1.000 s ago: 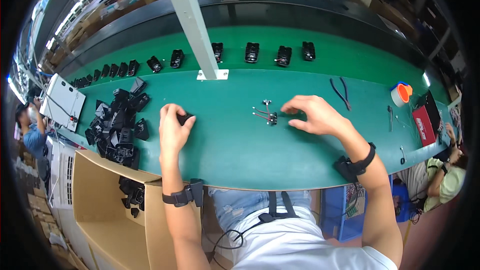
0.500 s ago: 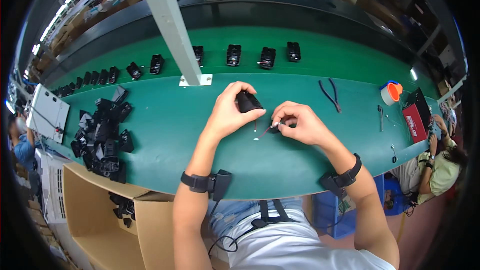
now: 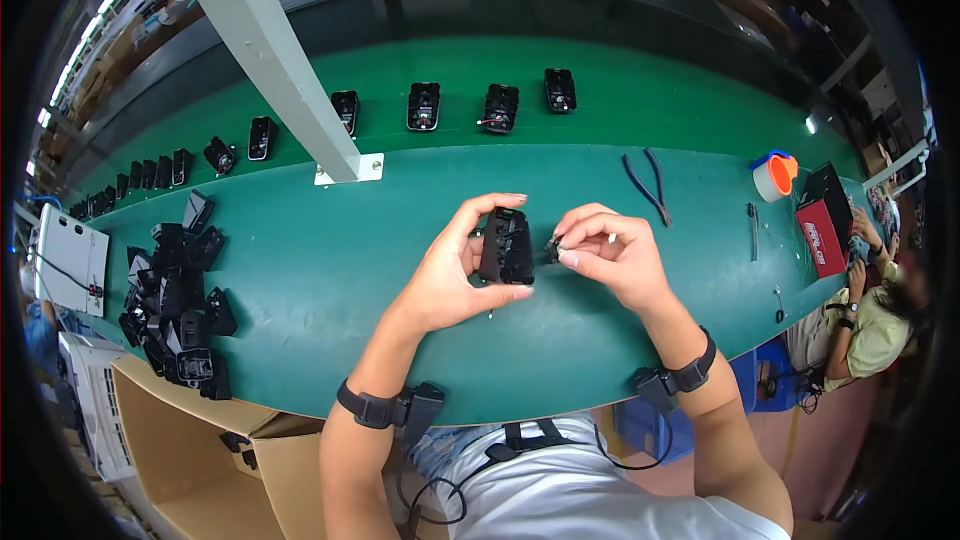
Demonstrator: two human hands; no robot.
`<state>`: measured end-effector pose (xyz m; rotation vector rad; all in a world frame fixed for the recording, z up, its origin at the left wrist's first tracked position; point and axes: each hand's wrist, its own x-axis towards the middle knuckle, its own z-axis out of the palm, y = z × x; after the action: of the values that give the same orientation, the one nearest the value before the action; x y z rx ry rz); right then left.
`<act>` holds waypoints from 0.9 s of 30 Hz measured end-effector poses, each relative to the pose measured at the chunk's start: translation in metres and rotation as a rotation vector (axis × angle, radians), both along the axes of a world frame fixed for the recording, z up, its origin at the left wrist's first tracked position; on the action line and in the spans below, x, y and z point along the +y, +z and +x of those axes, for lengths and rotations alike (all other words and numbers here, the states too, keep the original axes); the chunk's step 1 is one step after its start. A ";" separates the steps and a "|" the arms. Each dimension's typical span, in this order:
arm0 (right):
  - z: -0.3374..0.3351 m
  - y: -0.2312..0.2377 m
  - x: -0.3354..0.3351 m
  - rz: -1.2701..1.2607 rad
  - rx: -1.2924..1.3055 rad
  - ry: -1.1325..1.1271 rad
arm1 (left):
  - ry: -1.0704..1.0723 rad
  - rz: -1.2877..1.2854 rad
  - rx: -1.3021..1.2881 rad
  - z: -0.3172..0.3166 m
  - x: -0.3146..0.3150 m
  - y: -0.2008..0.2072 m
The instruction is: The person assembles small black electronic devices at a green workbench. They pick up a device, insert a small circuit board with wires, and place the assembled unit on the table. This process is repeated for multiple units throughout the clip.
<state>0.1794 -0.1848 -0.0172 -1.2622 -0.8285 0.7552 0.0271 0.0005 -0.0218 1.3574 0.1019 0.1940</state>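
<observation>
My left hand (image 3: 440, 275) grips a black plastic housing (image 3: 514, 248) by its sides, thumb at the lower end and fingers at the upper end. The hollow, ribbed side of the housing is turned to the right. Close beside it, my right hand (image 3: 622, 262) pinches a small dark part (image 3: 554, 248) between thumb and fingertips. A narrow gap separates this part from the housing. Its exact kind is too small to make out, and the fingers cover some of it.
A heap of black housings (image 3: 180, 290) lies on the green bench at left. Several more stand in a row along the far green strip (image 3: 620, 110), past a grey post (image 3: 270, 50). Pliers (image 3: 650, 188), a tape roll (image 3: 773, 178) and a red box (image 3: 822, 225) are at right, near another person (image 3: 870, 315).
My left hand has turned the housing, so its hollow inside now shows. The small part in my right hand has come level with it. The whole view has shifted somewhat.
</observation>
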 end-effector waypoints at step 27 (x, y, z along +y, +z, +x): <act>-0.022 0.018 -0.008 0.134 -0.780 -0.328 | 0.132 0.593 -0.334 0.010 -0.043 -0.010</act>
<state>0.1578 -0.1925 0.0005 -1.5349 -1.2236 -0.0866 0.0373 -0.0422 -0.0318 1.8870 -0.1609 0.5936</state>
